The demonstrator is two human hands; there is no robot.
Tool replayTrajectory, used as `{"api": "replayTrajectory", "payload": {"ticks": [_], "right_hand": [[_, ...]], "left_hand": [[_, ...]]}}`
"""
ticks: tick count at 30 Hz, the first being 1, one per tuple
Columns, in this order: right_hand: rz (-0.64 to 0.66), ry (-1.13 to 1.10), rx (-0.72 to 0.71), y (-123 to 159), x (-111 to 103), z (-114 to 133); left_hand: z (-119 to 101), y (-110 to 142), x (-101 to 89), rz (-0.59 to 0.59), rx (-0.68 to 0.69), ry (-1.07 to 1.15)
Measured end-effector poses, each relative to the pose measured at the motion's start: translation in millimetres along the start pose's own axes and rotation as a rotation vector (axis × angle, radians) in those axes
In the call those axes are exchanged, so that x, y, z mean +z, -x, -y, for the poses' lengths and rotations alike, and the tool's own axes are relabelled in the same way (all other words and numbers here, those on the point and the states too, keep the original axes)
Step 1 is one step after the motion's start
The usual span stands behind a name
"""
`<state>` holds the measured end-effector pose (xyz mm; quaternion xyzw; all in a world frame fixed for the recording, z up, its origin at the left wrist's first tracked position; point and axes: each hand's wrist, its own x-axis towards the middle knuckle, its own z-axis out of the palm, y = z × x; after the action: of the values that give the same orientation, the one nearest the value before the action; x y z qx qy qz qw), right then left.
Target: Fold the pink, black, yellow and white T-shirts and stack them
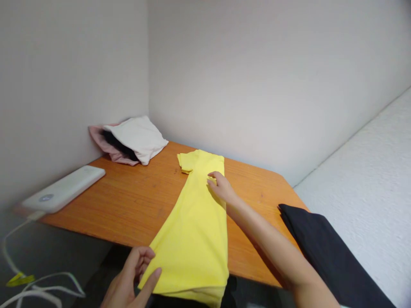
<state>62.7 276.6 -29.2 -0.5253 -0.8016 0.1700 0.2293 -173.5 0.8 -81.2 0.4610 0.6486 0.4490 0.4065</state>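
Observation:
A yellow T-shirt (195,222), folded lengthwise into a narrow strip, lies across the orange wooden table (135,201) with its hem hanging over the near edge. My right hand (221,186) rests on its upper part near the sleeve, fingers curled and pinching the cloth. Down at the near edge, my left hand (133,278) pinches the hem's left corner between thumb and fingers.
A stack of folded clothes, white over pink (131,139), sits in the far corner by the walls. A white power bank (64,188) with a cable lies at the left edge. A black garment (324,252) drapes over the right end. A white bed surface (369,192) is on the right.

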Motion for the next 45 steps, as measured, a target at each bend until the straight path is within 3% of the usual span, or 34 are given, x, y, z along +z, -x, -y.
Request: {"api": "replayTrajectory", "payload": {"ticks": [8,11,14,19,24,26,29,34,38,41,45], "right_hand": [[-0.099,-0.034,-0.122,195,-72,57],[-0.096,0.009,-0.157,246,-69,67],[-0.055,0.069,-0.192,275,-47,67],[-0.099,0.177,-0.116,281,-17,69],[-0.336,0.082,-0.260,277,-20,83],[-0.433,0.036,-0.334,283,-21,89],[-0.459,0.139,-0.422,296,-11,94],[-0.196,0.321,-0.545,303,19,86],[-0.112,0.268,-0.566,298,25,81],[-0.133,0.232,-0.383,302,28,79],[-0.144,-0.059,0.223,313,37,66]], "left_hand": [[9,-3,-1.4,0.032,-0.053,0.021],[11,-3,0.7,0.003,-0.004,0.055],[4,0,3.4,-0.017,0.033,0.048],[-25,-6,11.3,-0.012,0.104,0.105],[-79,-15,5.0,-0.068,0.231,0.182],[-86,-12,-2.1,-0.130,0.268,0.212],[-61,-5,-9.6,-0.149,0.223,0.213],[20,2,-11.9,-0.115,0.049,0.111],[42,1,-13.0,-0.082,0.023,0.070],[35,-1,-14.4,-0.022,0.004,0.066],[31,-4,-14.2,0.124,0.018,-0.026]]}}
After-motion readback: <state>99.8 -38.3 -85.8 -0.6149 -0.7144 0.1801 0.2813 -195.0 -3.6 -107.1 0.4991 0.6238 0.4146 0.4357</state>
